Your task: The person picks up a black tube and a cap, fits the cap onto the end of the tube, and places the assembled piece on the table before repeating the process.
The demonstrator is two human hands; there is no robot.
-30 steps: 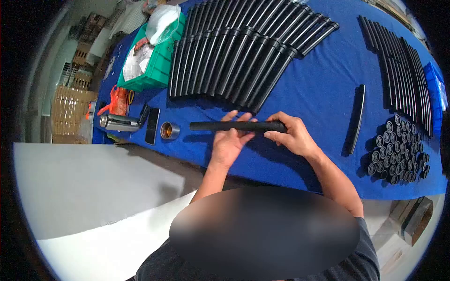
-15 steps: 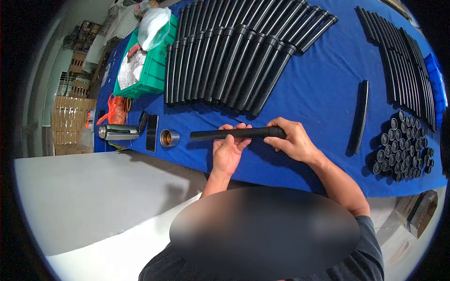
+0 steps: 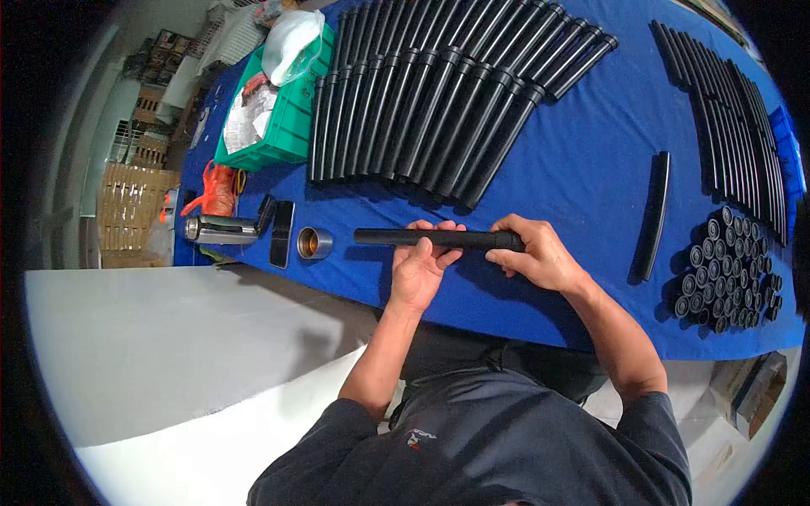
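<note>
A black tube lies level across both my hands, above the front part of the blue cloth. My left hand supports its middle from below, thumb on the near side and fingertips curled over the far side. Around the thicker right end, which looks like a cap, my right hand is closed with thumb and fingers. My palm and fingers partly hide that end. Beyond my hands lie rows of similar black tubes with thicker ends. A single loose black tube rests to the right.
Small black round caps cluster at the right, below stacked thin tubes. Left of my hands stand a metal cup, a phone and a thermos flask. A green crate holds paper and a plastic bag.
The view has shifted slightly, so the table things appear a little farther right. Both hands keep their hold on the black tube, with little visible change in grip.
</note>
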